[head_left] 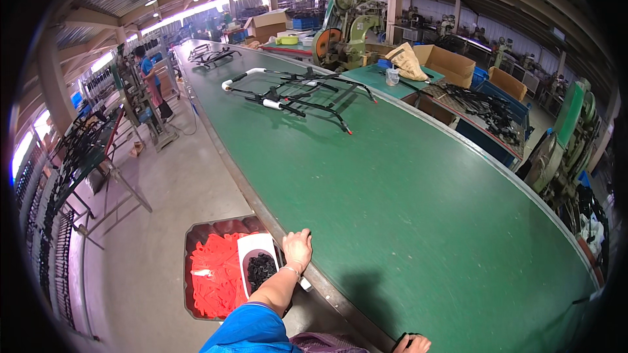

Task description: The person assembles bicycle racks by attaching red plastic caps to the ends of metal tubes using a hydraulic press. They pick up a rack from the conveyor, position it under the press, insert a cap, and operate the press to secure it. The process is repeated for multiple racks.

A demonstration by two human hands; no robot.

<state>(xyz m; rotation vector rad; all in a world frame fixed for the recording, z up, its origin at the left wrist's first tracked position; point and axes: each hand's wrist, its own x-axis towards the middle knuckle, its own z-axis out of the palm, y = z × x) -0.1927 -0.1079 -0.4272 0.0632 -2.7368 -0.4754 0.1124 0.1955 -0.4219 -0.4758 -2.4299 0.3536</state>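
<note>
Our count: one left hand, one right hand, one long green table.
We see one dark tray, one white box, one co-worker, one brown bag, one clear cup.

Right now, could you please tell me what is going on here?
A person's left hand rests on the metal edge of a green worktable; the right hand is at the bottom of the view, beside something black, and whether that is held is unclear. Black tubular frames with red tips lie farther along the worktable, untouched. Beside it, a dark tray holds red pieces and a white box of black parts. A co-worker stands farther back.
</note>
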